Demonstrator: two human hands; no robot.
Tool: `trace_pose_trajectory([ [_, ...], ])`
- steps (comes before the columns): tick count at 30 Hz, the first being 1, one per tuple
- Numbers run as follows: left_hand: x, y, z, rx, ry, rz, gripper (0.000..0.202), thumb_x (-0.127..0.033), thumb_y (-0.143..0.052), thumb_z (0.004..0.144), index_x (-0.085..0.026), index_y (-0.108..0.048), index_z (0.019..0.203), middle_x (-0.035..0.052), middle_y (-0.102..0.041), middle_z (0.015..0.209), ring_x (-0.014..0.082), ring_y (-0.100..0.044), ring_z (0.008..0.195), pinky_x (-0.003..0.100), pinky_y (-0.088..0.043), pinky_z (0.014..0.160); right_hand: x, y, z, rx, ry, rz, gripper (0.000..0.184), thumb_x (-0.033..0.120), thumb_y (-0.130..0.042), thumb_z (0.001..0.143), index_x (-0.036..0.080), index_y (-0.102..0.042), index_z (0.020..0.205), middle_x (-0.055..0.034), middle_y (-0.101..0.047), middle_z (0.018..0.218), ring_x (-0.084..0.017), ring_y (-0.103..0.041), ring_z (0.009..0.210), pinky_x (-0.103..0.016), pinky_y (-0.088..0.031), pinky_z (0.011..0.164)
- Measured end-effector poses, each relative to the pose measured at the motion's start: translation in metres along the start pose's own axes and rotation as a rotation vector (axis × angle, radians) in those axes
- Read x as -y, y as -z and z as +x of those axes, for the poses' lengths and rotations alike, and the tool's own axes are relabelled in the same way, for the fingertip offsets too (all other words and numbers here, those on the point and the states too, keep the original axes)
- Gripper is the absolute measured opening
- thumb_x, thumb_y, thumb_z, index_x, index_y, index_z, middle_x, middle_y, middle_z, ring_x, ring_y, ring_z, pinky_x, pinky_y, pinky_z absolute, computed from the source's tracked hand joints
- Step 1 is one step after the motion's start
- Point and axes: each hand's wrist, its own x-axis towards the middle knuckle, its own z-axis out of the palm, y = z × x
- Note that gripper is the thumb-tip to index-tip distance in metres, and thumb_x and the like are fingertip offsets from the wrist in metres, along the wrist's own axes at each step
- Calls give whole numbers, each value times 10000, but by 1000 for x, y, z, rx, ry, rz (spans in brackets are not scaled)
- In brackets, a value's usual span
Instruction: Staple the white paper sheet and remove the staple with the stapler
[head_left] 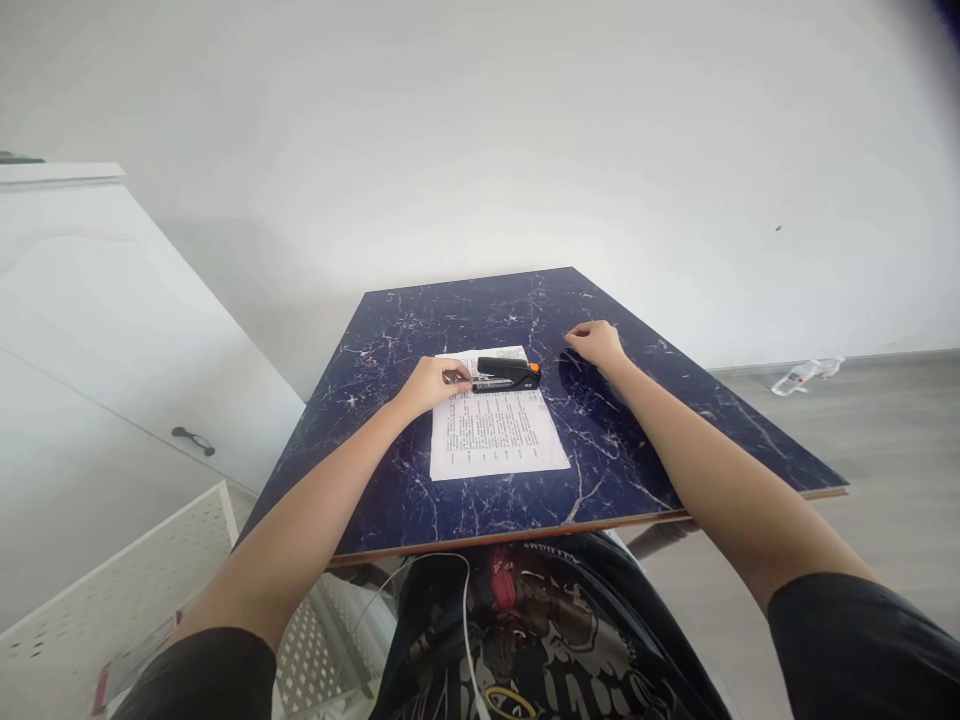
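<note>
A printed white sheet of paper [496, 430] lies on a dark blue marbled tabletop [420, 320]. A black stapler with an orange tip [508, 374] sits across the sheet's far edge. My left hand [433, 383] rests on the paper's far left corner, its fingers curled and touching the stapler's rear end. My right hand [596, 343] lies on the bare tabletop to the right of the stapler, fingers bent down onto the surface, holding nothing.
A white cabinet [90, 330] with a dark handle [192, 439] stands at the left, with a white perforated panel [120, 590] below it. A crumpled clear plastic wrapper [806, 374] lies on the grey floor by the wall at right.
</note>
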Motion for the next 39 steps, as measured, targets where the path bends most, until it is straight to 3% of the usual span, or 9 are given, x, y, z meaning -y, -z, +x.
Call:
trace_pose_trajectory([
  [5, 14, 27, -6, 276, -26, -133, 406, -256, -741, 890, -280, -740, 1295, 78, -747, 1328, 231, -721, 1196, 439, -548, 1094, 7, 3, -5, 9, 39, 43, 268, 394, -692, 818, 177, -832, 889, -95, -798, 878, -267, -728, 882, -365, -546, 875],
  [7, 22, 35, -9, 326, -23, -199, 431, -228, -686, 922, -282, -703, 1350, 78, -715, 1392, 224, -684, 1280, 453, -513, 1146, 16, 6, -12, 101, 117, 161, 369, 523, -683, 859, 189, -822, 928, -81, -800, 899, -238, -721, 829, -347, -555, 820],
  [10, 29, 36, -9, 270, -9, -223, 376, -229, -694, 912, -251, -731, 1285, 90, -754, 1312, 229, -711, 1234, 465, -529, 1123, 38, 10, -30, 373, 346, 321, 458, 630, -642, 899, 211, -811, 976, -83, -805, 982, -222, -719, 838, -337, -561, 790],
  [14, 23, 26, -7, 154, -25, -136, 267, -211, -747, 858, -245, -790, 1120, 83, -805, 1137, 222, -761, 1052, 432, -577, 1023, 70, 10, -56, 610, 645, 192, 421, 553, -733, 864, 253, -802, 1152, -85, -794, 1119, -247, -713, 954, -369, -538, 837],
  [23, 3, -4, 10, -25, -109, 23, 205, -139, -767, 816, -214, -782, 1007, 43, -810, 1000, 211, -756, 918, 372, -559, 955, 83, -1, -67, 585, 647, 124, 388, 452, -823, 750, 218, -847, 1058, -39, -787, 868, -207, -661, 719, -333, -455, 661],
  [27, 2, -15, 15, -42, -119, 212, 338, -62, -672, 840, -227, -779, 1115, 53, -811, 1079, 242, -741, 999, 395, -525, 991, 83, -2, -67, 566, 674, 112, 363, 444, -831, 735, 227, -849, 1025, -36, -792, 900, -205, -670, 740, -324, -448, 676],
  [31, 6, -20, 14, -30, -150, 210, 385, -19, -587, 849, -216, -766, 1128, 53, -809, 1088, 233, -743, 995, 374, -523, 978, 83, -6, -68, 513, 676, 81, 385, 452, -856, 714, 237, -845, 1033, -32, -804, 956, -219, -690, 801, -317, -450, 703],
  [36, 6, -17, 13, -42, -138, 267, 265, -109, -610, 896, -222, -760, 1083, 62, -798, 1079, 246, -724, 988, 367, -522, 935, 84, -8, -71, 463, 686, 39, 355, 453, -869, 702, 249, -841, 991, -15, -795, 887, -218, -696, 782, -316, -447, 693],
  [39, 7, -8, 14, 8, -133, 253, 160, -239, -660, 930, -226, -747, 1063, 56, -785, 1036, 247, -714, 961, 373, -514, 933, 86, -10, -75, 446, 729, 57, 379, 422, -821, 766, 244, -825, 1101, -39, -808, 956, -231, -723, 833, -330, -485, 740],
])
